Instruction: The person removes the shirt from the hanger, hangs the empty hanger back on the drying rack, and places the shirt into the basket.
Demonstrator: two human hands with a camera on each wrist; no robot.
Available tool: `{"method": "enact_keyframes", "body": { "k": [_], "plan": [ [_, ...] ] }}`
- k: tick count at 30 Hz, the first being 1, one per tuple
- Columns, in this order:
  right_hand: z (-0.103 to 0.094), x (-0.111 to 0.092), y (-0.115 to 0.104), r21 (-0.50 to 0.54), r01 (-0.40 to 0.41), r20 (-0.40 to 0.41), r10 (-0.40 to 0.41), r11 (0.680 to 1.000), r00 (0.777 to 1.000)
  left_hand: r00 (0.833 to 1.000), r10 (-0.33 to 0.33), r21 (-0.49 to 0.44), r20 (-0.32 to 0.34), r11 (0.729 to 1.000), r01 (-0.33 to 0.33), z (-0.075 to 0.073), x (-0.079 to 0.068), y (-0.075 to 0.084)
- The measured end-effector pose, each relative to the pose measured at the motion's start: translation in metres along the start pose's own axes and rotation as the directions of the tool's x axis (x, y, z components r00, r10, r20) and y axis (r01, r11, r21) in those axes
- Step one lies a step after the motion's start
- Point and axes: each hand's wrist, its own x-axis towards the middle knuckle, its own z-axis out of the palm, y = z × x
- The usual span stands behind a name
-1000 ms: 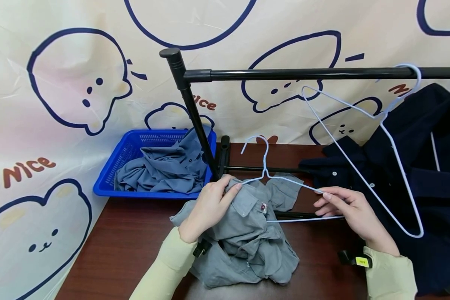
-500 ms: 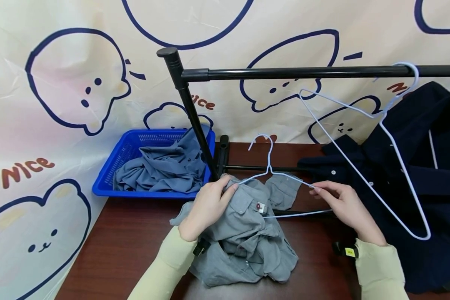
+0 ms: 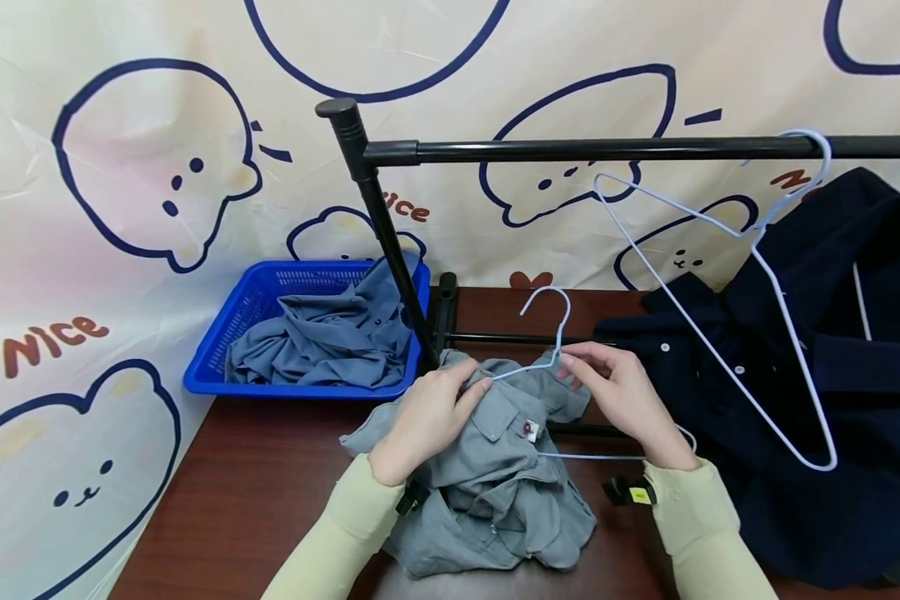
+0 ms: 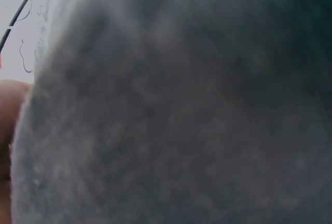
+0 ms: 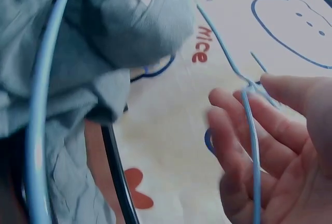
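The left hand (image 3: 427,412) grips a bunched fold at the collar of the grey shirt (image 3: 487,483), which lies crumpled on the dark wooden tabletop (image 3: 255,492) in front of the person. Just beside it, the right hand (image 3: 622,400) pinches the light blue wire hanger (image 3: 558,333) at the neck below its hook, one hanger arm running into the shirt's collar. Behind the hands stands a black clothes rack (image 3: 570,150), with an empty hanger (image 3: 720,333) on its rail and a dark navy garment (image 3: 855,367) hanging to the right. A blue basket (image 3: 225,350) at the back left holds more grey-blue clothes (image 3: 322,337).
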Motion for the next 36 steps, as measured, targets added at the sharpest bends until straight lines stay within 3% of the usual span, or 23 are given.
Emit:
{"method": "enact_keyframes", "body": {
  "k": [7,17,29,36],
  "plan": [
    [0.005,0.005,-0.005,0.034,-0.019,-0.015,0.019,0.999,1.0,1.0,0.009,-0.003,0.008,1.0,-0.008,0.002,0.0,0.002],
    [-0.002,0.003,0.003,0.085,-0.061,0.002,0.061,0.995,0.998,0.999,0.047,0.009,0.013,0.999,-0.047,0.002,-0.001,-0.002],
    [-0.027,-0.012,0.026,0.067,-0.121,-0.065,0.125,0.99,0.99,0.998,0.057,-0.012,0.031,0.998,-0.057,-0.001,-0.002,-0.008],
    [-0.048,-0.021,0.031,0.056,-0.123,-0.127,0.13,0.991,0.983,1.0,0.022,-0.017,0.011,1.0,-0.022,-0.009,-0.003,-0.012]
  ]
}}
